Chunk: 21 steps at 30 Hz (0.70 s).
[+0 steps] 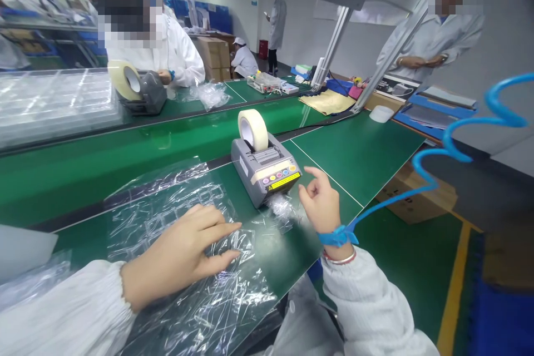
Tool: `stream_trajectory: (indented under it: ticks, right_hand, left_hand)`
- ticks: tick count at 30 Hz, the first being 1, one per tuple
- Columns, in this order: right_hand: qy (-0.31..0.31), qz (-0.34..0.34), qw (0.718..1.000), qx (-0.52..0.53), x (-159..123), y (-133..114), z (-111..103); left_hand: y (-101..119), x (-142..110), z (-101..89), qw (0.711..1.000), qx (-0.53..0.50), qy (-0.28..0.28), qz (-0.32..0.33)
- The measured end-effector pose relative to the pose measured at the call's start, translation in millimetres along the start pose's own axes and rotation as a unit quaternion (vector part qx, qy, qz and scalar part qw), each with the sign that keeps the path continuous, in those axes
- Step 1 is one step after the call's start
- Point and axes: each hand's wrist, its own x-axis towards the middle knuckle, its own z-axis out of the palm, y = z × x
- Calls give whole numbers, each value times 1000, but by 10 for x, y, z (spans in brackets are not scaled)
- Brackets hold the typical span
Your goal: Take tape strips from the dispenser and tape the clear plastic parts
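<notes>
My left hand (187, 250) lies palm down over clear plastic packaging (167, 214), its thumb and index finger apart; whether it presses on the plastic I cannot tell. A grey tape dispenser (267, 169) carries a roll of clear tape (255, 129) and has coloured buttons along its front. Just right of that front is my right hand (323, 203), with the index finger bent, a gap to the thumb and the other fingers curled. No object shows in it. A blue wrist strap (337, 236) circles my right wrist. Crumpled clear plastic (281, 207) lies under the dispenser's front.
A coiled blue cord (425, 164) runs from the strap to the upper right. Across the green bench (367, 139), a co-worker in white (175, 47) sits by a second tape dispenser (148, 92) and stacked clear trays (58, 97). Another person (434, 39) stands at right.
</notes>
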Motion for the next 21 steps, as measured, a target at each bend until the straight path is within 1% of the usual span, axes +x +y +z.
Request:
stream_trajectory:
  ticks: [2, 4, 7, 10, 14, 16, 17, 18, 19, 21]
  right_hand:
    - [-30, -51, 996, -60, 29, -14, -23]
    - [-59, -67, 989, -114, 37, 12, 0]
    - [-53, -69, 983, -161, 36, 64, 50]
    - [-47, -75, 981, -175, 79, 60, 71]
    - [-73, -48, 981, -172, 185, 6, 60]
    - [-90, -52, 987, -124, 195, 8, 40]
    - [-94, -51, 991, -81, 180, 24, 29]
    - [-91, -34, 995, -21, 152, 50, 23]
    - [-83, -1, 995, 47, 115, 85, 22]
    - [-71, 85, 979, 170, 33, 171, 47]
  left_hand:
    - [1, 1, 2, 1000, -1, 5, -1]
    - [6, 1, -3, 1000, -4, 7, -7]
    - [4, -1, -11, 1000, -10, 0, -16]
    - [-18, -8, 1, 1000, -12, -4, -24]
    - [-48, -12, 21, 1000, -13, -6, -22]
    - [-47, -7, 19, 1000, -11, -4, -16]
    - [-41, -4, 15, 1000, -8, -3, -14]
    - [-33, -1, 10, 1000, -6, -1, -12]
    - [-25, 1, 6, 1000, -5, 1, -11]
    - [-9, 1, 0, 1000, -4, 0, -8]
